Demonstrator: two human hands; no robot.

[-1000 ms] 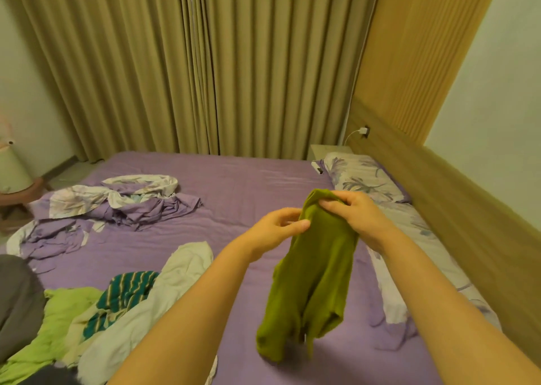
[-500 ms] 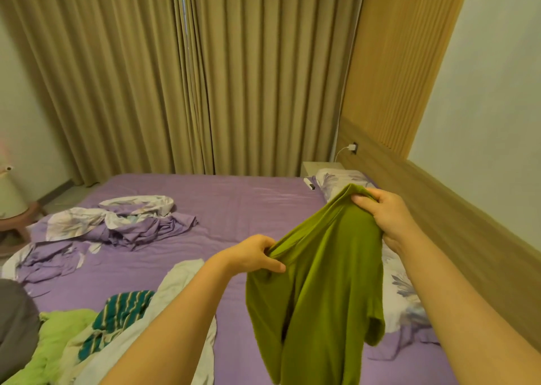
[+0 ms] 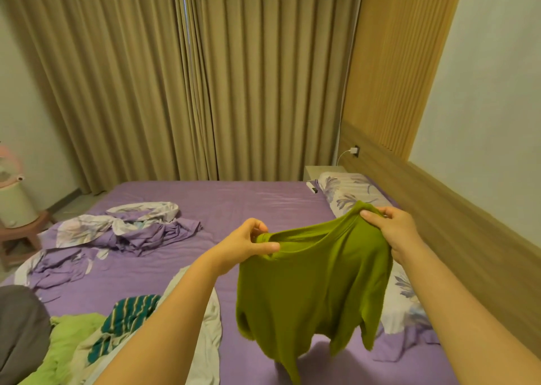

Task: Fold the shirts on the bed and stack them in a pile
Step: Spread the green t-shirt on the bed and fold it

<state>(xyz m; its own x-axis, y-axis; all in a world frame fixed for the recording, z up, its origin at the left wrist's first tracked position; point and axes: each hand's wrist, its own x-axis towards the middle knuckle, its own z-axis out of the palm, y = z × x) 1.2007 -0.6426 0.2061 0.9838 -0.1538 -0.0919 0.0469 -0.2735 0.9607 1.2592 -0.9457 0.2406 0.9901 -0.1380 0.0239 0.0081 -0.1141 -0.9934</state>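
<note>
An olive green shirt (image 3: 313, 291) hangs in the air above the purple bed (image 3: 234, 206), its neckline spread open toward me. My left hand (image 3: 246, 245) pinches the left shoulder of the shirt near the collar. My right hand (image 3: 390, 229) grips the right shoulder, a little higher and farther away. The shirt's body and sleeves dangle freely, the hem reaching down near the mattress. A heap of unfolded clothes lies at the lower left: a light green garment (image 3: 67, 343), a green striped shirt (image 3: 126, 320) and a white one (image 3: 205, 346).
A crumpled floral and purple sheet (image 3: 123, 232) lies on the left of the bed. Floral pillows (image 3: 351, 191) line the wooden headboard (image 3: 468, 238) on the right. A dark grey cloth (image 3: 20, 326) sits at the far left edge. Curtains hang behind the bed.
My hands have drawn apart, stretching the shirt from a bunched clump into a spread shape held by both shoulders. The camera has tilted upward.
</note>
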